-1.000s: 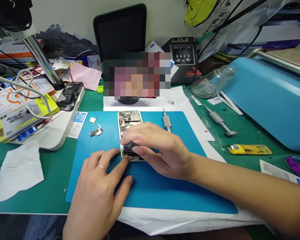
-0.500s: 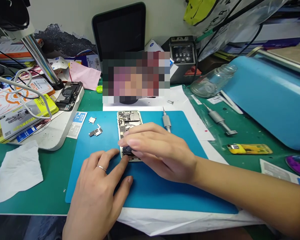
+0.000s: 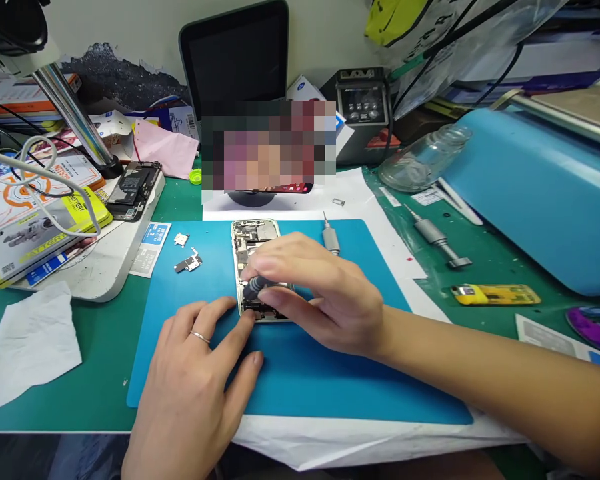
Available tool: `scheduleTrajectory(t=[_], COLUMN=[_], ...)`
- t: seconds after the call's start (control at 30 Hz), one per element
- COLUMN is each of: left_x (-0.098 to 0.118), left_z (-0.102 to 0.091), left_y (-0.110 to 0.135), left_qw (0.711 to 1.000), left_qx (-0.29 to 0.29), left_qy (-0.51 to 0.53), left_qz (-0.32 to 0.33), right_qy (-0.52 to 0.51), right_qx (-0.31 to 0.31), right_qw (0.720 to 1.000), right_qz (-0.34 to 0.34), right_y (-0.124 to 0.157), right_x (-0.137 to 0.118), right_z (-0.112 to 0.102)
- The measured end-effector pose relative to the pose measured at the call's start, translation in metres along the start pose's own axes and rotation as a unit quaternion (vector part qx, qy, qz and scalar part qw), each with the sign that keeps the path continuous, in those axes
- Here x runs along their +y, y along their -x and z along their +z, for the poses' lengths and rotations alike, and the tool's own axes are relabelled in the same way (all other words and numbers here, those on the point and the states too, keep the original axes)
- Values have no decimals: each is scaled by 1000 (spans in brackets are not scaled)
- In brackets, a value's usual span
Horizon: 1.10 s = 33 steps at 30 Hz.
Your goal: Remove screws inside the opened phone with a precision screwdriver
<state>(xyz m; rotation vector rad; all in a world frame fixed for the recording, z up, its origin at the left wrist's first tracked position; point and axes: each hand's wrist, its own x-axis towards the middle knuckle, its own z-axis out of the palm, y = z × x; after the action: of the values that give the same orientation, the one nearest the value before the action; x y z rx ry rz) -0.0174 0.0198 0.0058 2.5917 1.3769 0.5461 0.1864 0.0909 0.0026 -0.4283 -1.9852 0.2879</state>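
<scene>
An opened phone (image 3: 260, 231) with its inner parts bare lies on the blue mat (image 3: 330, 393). Fingers spread, my left hand (image 3: 200, 367) touches the phone's lower left edge with its fingertips. My right hand (image 3: 320, 290) is over the phone's lower half, closed around a dark ridged handle that looks like a screwdriver (image 3: 254, 288). Its tip is hidden from view. Part of the phone's right side lies under that hand. Left of the phone are a small metal plate (image 3: 181, 239) and a loose phone part (image 3: 189, 261).
A grey screwdriver (image 3: 331, 237) lies beyond my right hand, another grey screwdriver (image 3: 437, 237) farther right. A yellow tool (image 3: 496, 294) and a glass jar (image 3: 423, 163) are on the right. At left, another opened phone (image 3: 135, 190) rests on a white stand beside yellow boxes (image 3: 55, 230).
My right hand's fingers have shifted on the handle, so more of it shows and it tilts more. My left hand stays at the phone's edge. The view has moved slightly.
</scene>
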Motion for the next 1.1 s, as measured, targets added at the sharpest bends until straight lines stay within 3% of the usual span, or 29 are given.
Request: scheduleTrajectory(t=[0.37,0.53,1.1], left_x=[0,0,0], left_z=[1,1,2], left_y=[-1,-2,-2], left_qw=[1000,1000,1000], left_qx=[11,10,12], left_qy=[-2,1,-5], left_qz=[6,4,5], right_qy=[-59,-32,-13], right_qx=[-10,-9,4], right_qw=[998,999,1000], right_qz=[10,34,0], right_y=[1,-1,0], right_x=[-2,-3,3], right_z=[3,1,1])
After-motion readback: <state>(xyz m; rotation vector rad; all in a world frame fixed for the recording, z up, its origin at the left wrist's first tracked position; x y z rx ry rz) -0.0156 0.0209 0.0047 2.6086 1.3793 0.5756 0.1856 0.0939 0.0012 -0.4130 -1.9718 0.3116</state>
